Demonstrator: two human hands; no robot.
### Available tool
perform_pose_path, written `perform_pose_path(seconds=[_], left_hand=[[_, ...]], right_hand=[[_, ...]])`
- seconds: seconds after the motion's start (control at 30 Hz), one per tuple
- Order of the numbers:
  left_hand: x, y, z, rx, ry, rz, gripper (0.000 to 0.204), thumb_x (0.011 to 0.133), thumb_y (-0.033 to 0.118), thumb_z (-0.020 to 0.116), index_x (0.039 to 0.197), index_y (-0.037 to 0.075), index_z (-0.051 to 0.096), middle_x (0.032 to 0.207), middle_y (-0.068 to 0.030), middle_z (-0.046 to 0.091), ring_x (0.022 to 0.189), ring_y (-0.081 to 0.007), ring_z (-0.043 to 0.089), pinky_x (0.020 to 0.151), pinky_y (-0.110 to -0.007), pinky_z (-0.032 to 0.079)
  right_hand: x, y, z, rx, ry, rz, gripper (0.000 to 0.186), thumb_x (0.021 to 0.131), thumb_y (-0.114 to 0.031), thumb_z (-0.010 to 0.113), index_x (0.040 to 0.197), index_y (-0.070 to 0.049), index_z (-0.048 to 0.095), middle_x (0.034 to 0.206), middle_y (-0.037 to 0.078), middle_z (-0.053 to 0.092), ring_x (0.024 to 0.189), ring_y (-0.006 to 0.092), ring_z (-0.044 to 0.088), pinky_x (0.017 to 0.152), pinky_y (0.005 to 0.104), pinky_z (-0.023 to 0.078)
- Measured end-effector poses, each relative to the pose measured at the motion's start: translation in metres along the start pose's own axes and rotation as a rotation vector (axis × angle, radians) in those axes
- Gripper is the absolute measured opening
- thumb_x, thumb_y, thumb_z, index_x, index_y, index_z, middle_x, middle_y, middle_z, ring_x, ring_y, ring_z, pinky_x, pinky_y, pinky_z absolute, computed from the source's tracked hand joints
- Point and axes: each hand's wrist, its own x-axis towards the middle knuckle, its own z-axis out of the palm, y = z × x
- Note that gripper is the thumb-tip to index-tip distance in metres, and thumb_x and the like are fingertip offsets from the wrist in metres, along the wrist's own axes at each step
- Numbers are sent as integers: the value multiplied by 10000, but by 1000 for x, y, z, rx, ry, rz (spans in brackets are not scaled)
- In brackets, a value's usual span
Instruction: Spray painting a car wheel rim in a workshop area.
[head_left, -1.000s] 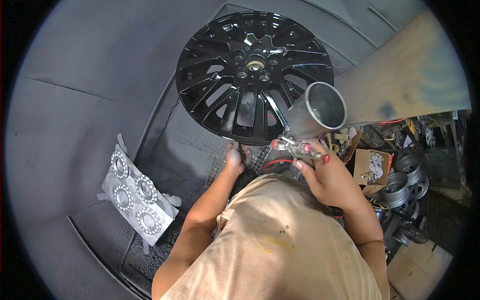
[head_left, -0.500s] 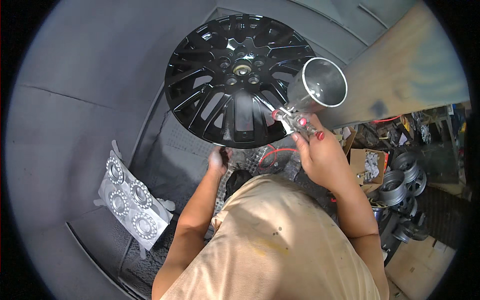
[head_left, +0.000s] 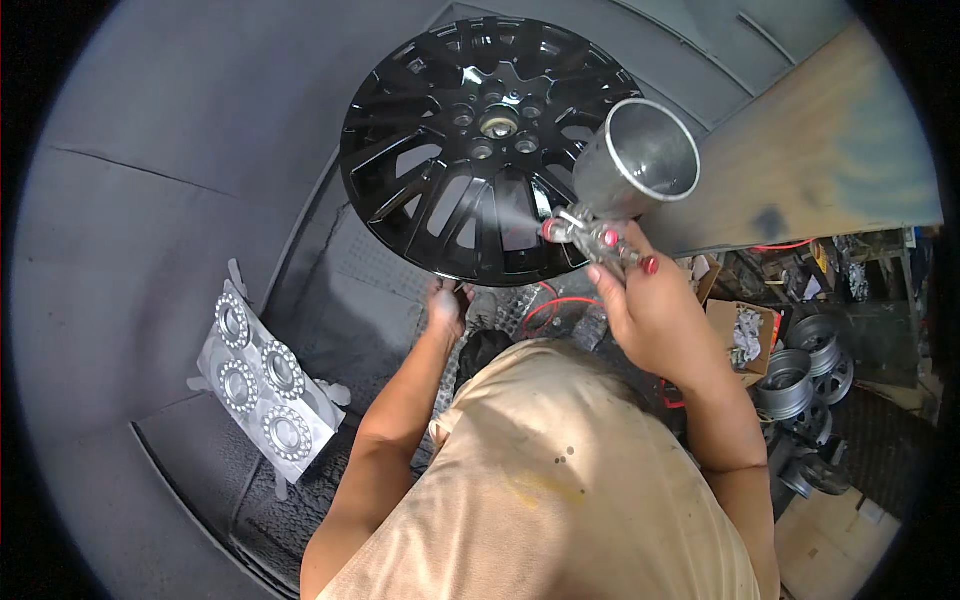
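Observation:
A glossy black alloy wheel (head_left: 425, 238) with many spokes lies face up at the top middle. My right hand (head_left: 655, 310) is closed round a metal spray gun (head_left: 590, 238) with red knobs and a large silver cup (head_left: 645, 155) on top. Its nozzle points left across the near spokes, and a pale mist comes from it. My left hand (head_left: 447, 308) is at the wheel's near edge, its fingers curled up at the rim and partly hidden beneath it.
At left, several ring-shaped silver parts (head_left: 284, 432) lie on a pale sheet (head_left: 312, 405). Grey booth walls (head_left: 180, 250) stand left and behind. At right are a tan panel (head_left: 800, 150), a cardboard box (head_left: 725, 320) and bare silver wheels (head_left: 785, 385). A red hose (head_left: 560, 302) runs below the wheel.
The spray gun has swung slightly, and its mist now shows left of the nozzle over the near spokes. The wheel and left hand appear a little further right and up in view.

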Motion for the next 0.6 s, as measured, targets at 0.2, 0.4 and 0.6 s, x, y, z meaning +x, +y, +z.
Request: perform_pose_path(seconds=[0.2,0.4,0.6], left_hand=[[-4,-22,5,-71,-21,-72,251,1030,143,495,1278,103,488,1087,-79,633,888,-227,655,737,-328,583],[-14,-35,18,31,-82,-197,297,1018,106,532,1302,29,491,1160,-152,634,1010,-276,678,831,-372,594],[-29,-26,18,203,-237,-256,185,1012,144,566,1119,2,612,1108,-146,688,976,-255,699,790,-323,583]], right_hand=[[-19,-7,4,70,-158,-29,245,960,-106,569,1133,68,572,1153,228,569,881,440,629,759,488,516],[-21,0,19,31,-174,-64,239,972,-150,571,1087,57,602,1160,226,570,807,439,636,747,509,510],[-10,7,11,-109,87,-58,275,965,-131,577,1163,60,568,1114,263,591,856,451,637,740,516,519]])
